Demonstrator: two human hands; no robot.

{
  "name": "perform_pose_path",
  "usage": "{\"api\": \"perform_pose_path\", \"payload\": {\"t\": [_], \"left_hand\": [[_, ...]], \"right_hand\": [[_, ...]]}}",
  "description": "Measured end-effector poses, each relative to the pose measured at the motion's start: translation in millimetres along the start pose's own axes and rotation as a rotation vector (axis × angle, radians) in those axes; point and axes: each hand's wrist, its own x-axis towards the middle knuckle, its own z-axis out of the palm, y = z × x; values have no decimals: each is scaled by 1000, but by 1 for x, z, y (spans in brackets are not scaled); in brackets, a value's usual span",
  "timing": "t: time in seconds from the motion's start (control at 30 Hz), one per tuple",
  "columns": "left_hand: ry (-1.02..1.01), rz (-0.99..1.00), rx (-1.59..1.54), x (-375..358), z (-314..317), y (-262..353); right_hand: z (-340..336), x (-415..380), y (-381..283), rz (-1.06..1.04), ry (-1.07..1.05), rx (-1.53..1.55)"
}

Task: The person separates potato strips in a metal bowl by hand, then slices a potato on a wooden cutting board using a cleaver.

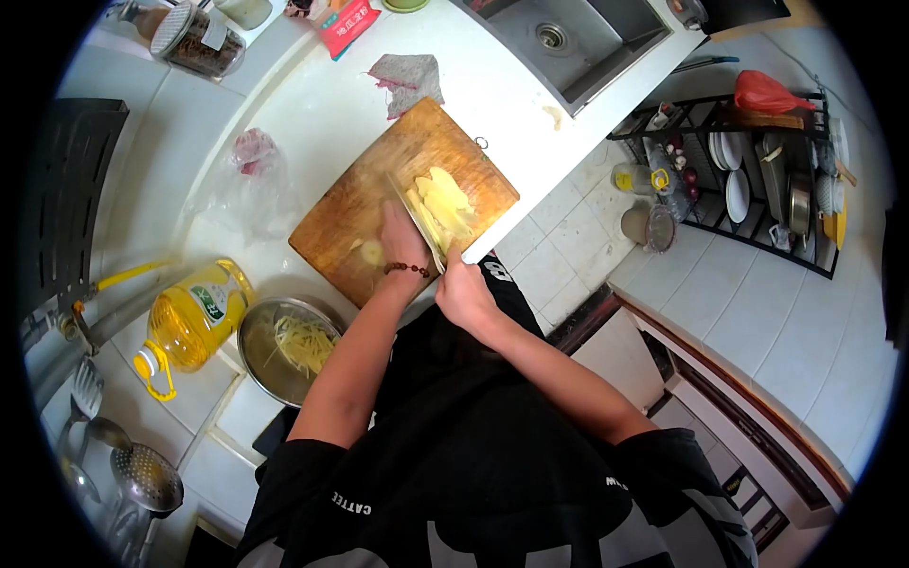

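My right hand is closed on the handle of a kitchen knife, whose blade slants across the wooden cutting board. Pale yellow slices, which look like potato, lie overlapped along the right side of the blade. On the blade's other side, my left hand is low over the board with its fingers stretched out, somewhat blurred. A beaded bracelet circles that wrist. Small pale pieces lie left of the left hand. A metal bowl holding pale yellow shreds stands at the board's lower left.
A bottle of oil stands left of the bowl. A grey cloth lies beyond the board, and a clear plastic bag to its left. The sink is at upper right, a dish rack far right. Utensils hang lower left.
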Motion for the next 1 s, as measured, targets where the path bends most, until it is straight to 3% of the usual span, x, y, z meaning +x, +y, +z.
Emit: {"api": "perform_pose_path", "payload": {"t": [0.17, 0.37, 0.47, 0.53, 0.67, 0.73, 0.8, 0.87, 1.0], "left_hand": [[5, 226, 192, 4, 0, -17], [-19, -64, -116, -10, 2, 15], [-13, 49, -3, 0, 1, -6], [65, 489, 610, 5, -2, -17], [84, 463, 535, 5, -2, -25], [111, 596, 633, 5, 1, -23], [119, 608, 636, 7, 1, -23], [140, 604, 635, 5, 0, -26], [62, 551, 627, -3, -5, -9]], "right_hand": [[8, 8, 6, -35, 6, -34], [13, 8, 9, -68, 68, -33], [12, 16, 8, -76, 76, -24], [14, 29, 9, -75, 63, -31], [18, 37, 14, -87, 81, -17], [19, 58, 23, -122, 77, -26], [20, 67, 25, -162, 76, -25], [16, 63, 22, -86, 43, -7], [13, 66, 32, -202, 137, 11]]}}
